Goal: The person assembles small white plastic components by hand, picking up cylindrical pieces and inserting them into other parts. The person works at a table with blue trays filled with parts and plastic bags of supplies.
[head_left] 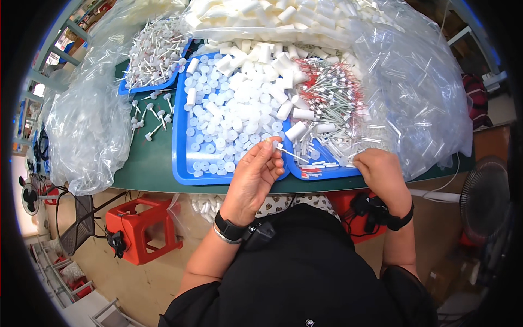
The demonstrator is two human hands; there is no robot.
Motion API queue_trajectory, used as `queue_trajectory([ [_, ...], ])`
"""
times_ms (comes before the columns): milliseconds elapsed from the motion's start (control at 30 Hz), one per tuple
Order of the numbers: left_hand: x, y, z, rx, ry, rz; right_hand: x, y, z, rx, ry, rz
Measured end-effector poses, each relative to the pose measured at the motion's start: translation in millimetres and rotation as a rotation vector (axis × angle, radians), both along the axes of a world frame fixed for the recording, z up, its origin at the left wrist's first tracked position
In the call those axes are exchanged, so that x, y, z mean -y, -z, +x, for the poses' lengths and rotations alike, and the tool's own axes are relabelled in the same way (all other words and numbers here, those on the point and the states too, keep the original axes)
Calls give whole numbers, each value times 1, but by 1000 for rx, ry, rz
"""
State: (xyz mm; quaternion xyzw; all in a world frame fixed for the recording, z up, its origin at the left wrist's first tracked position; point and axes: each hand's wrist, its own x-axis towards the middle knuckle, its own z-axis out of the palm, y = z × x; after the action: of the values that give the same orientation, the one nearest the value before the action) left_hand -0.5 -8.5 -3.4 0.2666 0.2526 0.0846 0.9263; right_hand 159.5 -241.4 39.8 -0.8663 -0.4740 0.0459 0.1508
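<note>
Pinched between the thumb and fingers of my left hand (255, 173) is a thin white stick with a small white piece (293, 153) at its end, pointing right over the trays. My right hand (379, 170) is closed at the front edge of the right blue tray (354, 173), its fingertips beside short clear tubes; what they hold, if anything, is hidden. Translucent white discs (218, 131) fill the blue tray (180, 152) by my left hand. Right of them lie many thin sticks with red wires (335, 92) and white foam cylinders (296, 131).
Assembled sticks with disc ends (155, 52) fill a smaller blue tray at the far left, with several loose on the green table (147, 163). Clear plastic bags (90, 125) flank the trays. Foam cylinders (272, 13) heap at the back. A red stool (143, 229) and black fan (485, 199) stand below.
</note>
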Motion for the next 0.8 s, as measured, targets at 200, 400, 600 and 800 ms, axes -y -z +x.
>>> queue_trajectory([
  [200,5,1,2,-24,26,8,-7,6,-3,35,-2,105],
  [400,4,0,2,-38,23,33,2,-8,0,179,-58,-121],
  [600,26,-11,13,57,263,-61,12,-13,17,225,-79,-27],
  [800,105,6,76,90,548,-385,18,-9,41,97,-69,189],
])
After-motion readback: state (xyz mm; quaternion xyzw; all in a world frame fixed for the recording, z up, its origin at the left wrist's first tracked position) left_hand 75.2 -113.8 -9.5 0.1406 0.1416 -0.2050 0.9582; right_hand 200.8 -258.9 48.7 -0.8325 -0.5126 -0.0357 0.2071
